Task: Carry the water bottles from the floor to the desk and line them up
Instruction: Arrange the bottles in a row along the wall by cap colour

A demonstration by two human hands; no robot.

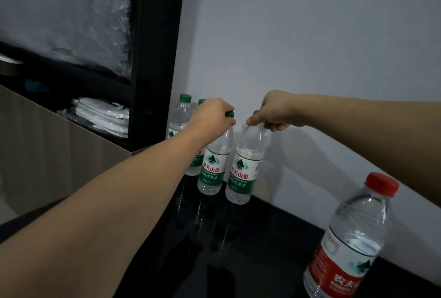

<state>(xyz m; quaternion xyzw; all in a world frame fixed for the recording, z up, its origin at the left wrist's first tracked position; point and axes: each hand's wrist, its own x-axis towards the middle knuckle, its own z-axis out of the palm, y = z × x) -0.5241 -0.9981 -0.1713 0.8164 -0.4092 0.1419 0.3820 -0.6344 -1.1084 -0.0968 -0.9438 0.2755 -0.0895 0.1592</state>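
Several green-capped water bottles stand in a row on the glossy black desk (274, 238) against the white wall. My left hand (212, 116) grips the neck of one green-label bottle (212, 168) just under its cap. Beside it, my right hand (276, 111) pinches the top of the neighbouring green-label bottle (243, 173). Both bottles stand upright, their bases on or just above the desk. Two more green-capped bottles (179, 116) stand behind my left hand, partly hidden. A red-capped, red-label bottle (350, 238) stands close to me at the lower right.
A black shelf frame (155, 58) rises at the desk's left end. Folded white items in plastic (102, 116) lie on its shelf, with crinkled plastic sheeting above. The white wall runs right behind the bottle row.
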